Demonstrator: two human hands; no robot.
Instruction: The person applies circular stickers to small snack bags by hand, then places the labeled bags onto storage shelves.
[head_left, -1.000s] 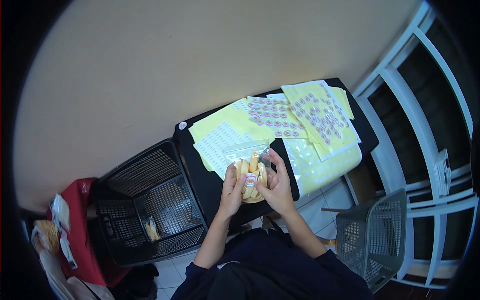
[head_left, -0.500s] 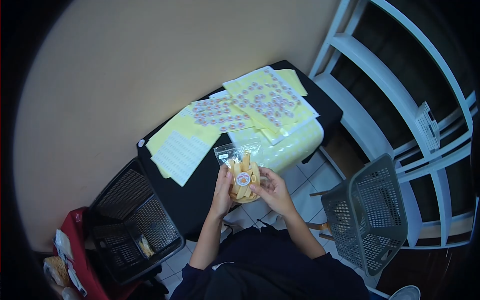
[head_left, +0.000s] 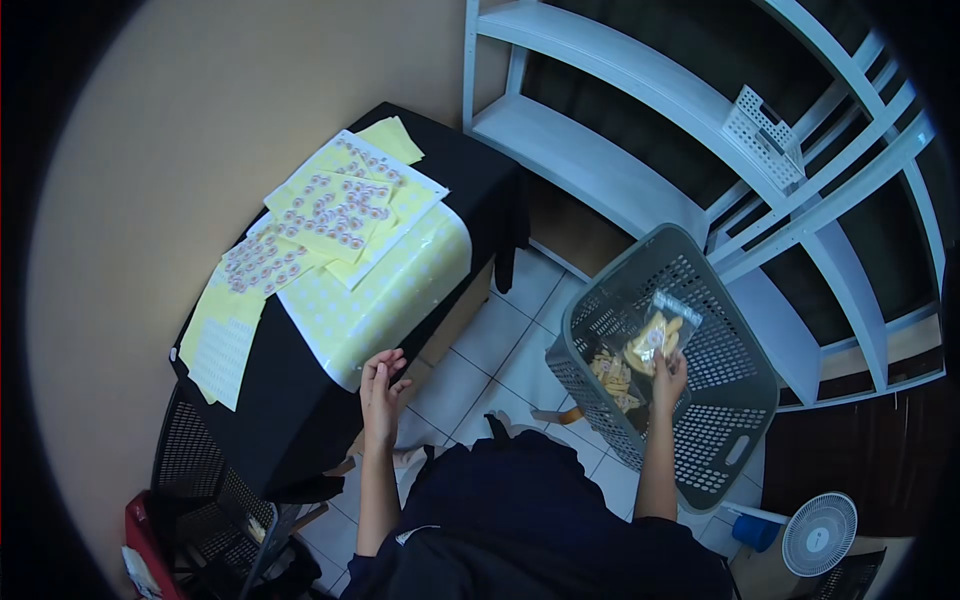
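Observation:
My right hand [head_left: 668,384] grips a clear zip bag of pale yellow snack sticks [head_left: 652,342] by its lower end, inside the mouth of a grey-green plastic basket [head_left: 740,335]. Beneath it, more bagged snacks [head_left: 612,378] lie in the basket. My left hand [head_left: 382,395] holds nothing, its fingers apart and slightly curled, near the front corner of the table with the black cloth [head_left: 300,400]. On that table are yellow sheets of round stickers [head_left: 335,215] and a sheet of small white labels [head_left: 222,360].
White shelves [head_left: 600,60] stand at the upper right, with a small white basket [head_left: 765,135] on one. A black basket [head_left: 190,450] and a red item [head_left: 150,540] are at lower left. A fan [head_left: 820,535] and a blue container [head_left: 755,532] sit at lower right.
The view has turned right. My right hand has carried the snack bag from in front of me into the grey-green basket. My left hand has let go of the bag.

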